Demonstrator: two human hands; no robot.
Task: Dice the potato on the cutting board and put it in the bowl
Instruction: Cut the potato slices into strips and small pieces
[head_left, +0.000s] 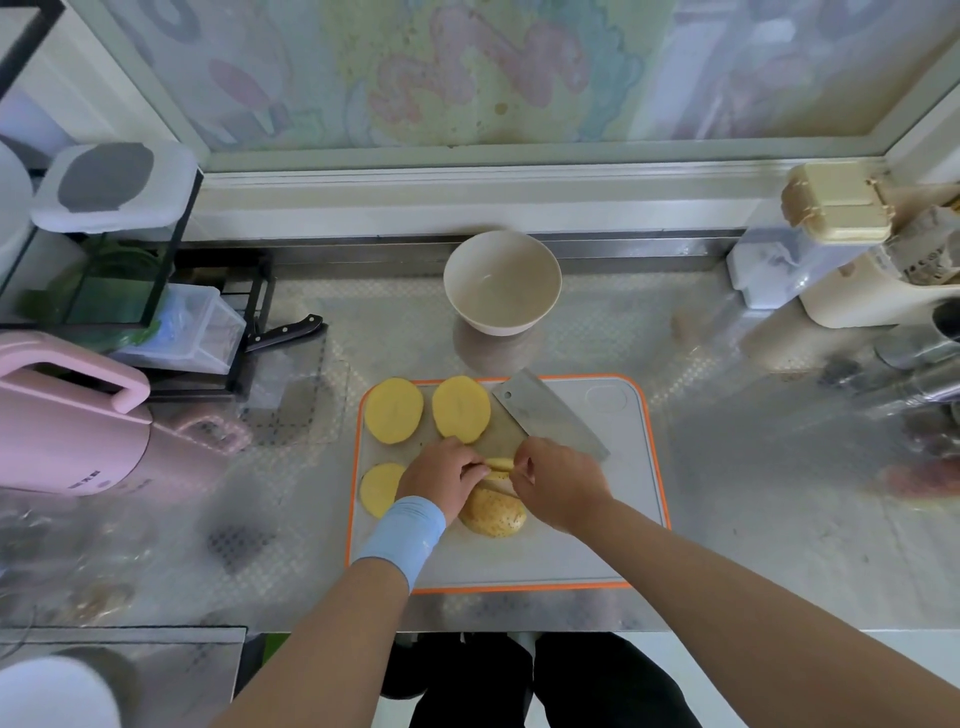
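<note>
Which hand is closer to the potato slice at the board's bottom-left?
Left. The left hand is right next to the slice, covering its right edge. The right hand is farther right, beyond the left hand.

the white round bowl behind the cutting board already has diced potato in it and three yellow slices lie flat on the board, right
Not quite: in the head view the white round bowl is empty, with no potato in it. The three yellow potato slices do lie flat on the orange-rimmed grey cutting board.
</note>
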